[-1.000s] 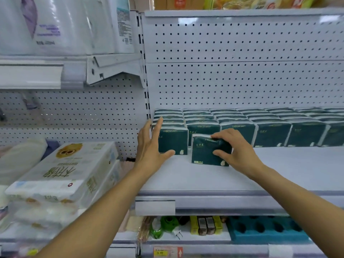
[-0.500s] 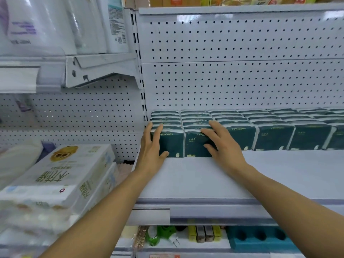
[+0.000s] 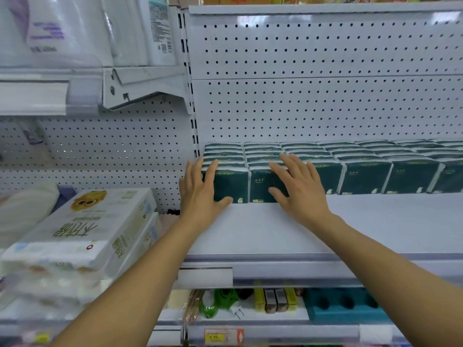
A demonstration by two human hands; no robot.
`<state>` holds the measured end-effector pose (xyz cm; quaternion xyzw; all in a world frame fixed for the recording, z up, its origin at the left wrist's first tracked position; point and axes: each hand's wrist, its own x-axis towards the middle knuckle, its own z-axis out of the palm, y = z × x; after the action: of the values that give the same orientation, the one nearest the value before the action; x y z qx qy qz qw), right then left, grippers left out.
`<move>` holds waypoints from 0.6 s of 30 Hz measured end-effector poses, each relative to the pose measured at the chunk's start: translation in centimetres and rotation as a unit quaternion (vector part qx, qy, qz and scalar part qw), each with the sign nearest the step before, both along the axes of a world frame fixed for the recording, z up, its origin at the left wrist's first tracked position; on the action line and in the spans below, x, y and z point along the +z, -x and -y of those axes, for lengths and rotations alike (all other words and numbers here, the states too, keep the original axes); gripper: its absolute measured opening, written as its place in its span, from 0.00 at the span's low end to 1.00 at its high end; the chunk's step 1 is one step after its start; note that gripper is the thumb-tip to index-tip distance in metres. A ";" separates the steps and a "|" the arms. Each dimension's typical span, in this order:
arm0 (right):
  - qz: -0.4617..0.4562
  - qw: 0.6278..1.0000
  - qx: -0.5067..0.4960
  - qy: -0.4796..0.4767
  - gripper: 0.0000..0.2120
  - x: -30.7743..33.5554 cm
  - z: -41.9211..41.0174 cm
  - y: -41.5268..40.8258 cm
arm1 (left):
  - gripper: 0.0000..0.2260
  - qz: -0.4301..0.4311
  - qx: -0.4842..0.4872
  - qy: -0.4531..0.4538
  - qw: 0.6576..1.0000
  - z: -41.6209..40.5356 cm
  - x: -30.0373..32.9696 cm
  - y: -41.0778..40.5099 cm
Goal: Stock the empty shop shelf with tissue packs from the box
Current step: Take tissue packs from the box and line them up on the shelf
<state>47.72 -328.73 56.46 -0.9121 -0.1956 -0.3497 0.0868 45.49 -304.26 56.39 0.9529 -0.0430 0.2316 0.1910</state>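
Observation:
Dark green tissue packs [image 3: 363, 179] stand in rows along the back of the white shelf [image 3: 275, 234], several deep. My left hand [image 3: 203, 194] lies with spread fingers against the left front corner of the leftmost pack [image 3: 231, 186], thumb at its lower front edge. My right hand [image 3: 298, 189] rests flat, fingers apart, on the front of the second pack [image 3: 259, 189], which stands level with the front row. Neither hand grips a pack. The box is out of view.
Large white tissue multipacks [image 3: 82, 229] are stacked on the neighbouring shelf at the left. A shelf bracket [image 3: 140, 88] juts out above them. Below, a lower shelf holds small goods [image 3: 270, 300] and a teal tray [image 3: 345, 306]. Bare shelf surface lies in front of the packs.
My right hand slid the pack it held back into line with the front row and now lies flat on it. My left hand moved back against the leftmost pack.

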 end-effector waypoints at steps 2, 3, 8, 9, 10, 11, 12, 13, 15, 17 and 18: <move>0.008 1.000 0.002 -0.016 0.25 0.4 -0.9 2.3 | 0.38 0.034 -0.005 -0.027 0.999 -0.4 0.3 2.3; 0.009 1.000 0.004 -0.021 0.25 0.6 -1.3 3.5 | 0.36 0.062 -0.009 -0.045 0.997 -0.7 0.2 3.5; 0.009 1.000 0.013 -0.017 0.23 -0.1 -4.1 11.1 | 0.30 0.140 0.009 -0.115 0.983 -2.9 -2.2 10.7; 0.010 0.999 0.024 -0.023 0.23 -0.5 -4.7 12.7 | 0.29 0.143 0.006 -0.118 0.983 -3.5 -2.9 12.3; 0.013 0.999 0.036 -0.027 0.22 -1.1 -5.3 14.4 | 0.28 0.148 0.002 -0.119 0.982 -4.1 -3.6 14.1; 0.015 0.998 0.048 -0.029 0.21 -1.7 -6.0 16.1 | 0.27 0.157 -0.003 -0.121 0.980 -4.8 -4.3 15.9; 0.018 0.998 0.058 -0.026 0.21 -2.4 -6.6 17.7 | 0.26 0.168 -0.007 -0.124 0.978 -5.5 -5.0 17.6; 0.021 0.997 0.066 -0.020 0.21 -3.3 -7.3 19.3 | 0.25 0.178 -0.010 -0.128 0.975 -6.3 -5.8 19.3; 0.028 0.996 0.079 0.000 0.20 -5.4 -8.7 22.3 | 0.24 0.183 -0.011 -0.134 0.974 -7.7 -7.6 22.2; 0.014 0.996 0.089 0.023 0.21 -8.0 -10.3 24.7 | 0.24 0.163 -0.009 -0.129 0.978 -8.8 -10.0 24.6; -0.007 0.995 0.092 0.033 0.22 -9.5 -11.1 25.6 | 0.25 0.146 -0.007 -0.126 0.981 -9.3 -11.4 25.6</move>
<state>22.13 -317.60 46.97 -0.8952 -0.2893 -0.3269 0.0894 19.84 -294.94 45.02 0.9251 -0.1064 0.3591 0.0624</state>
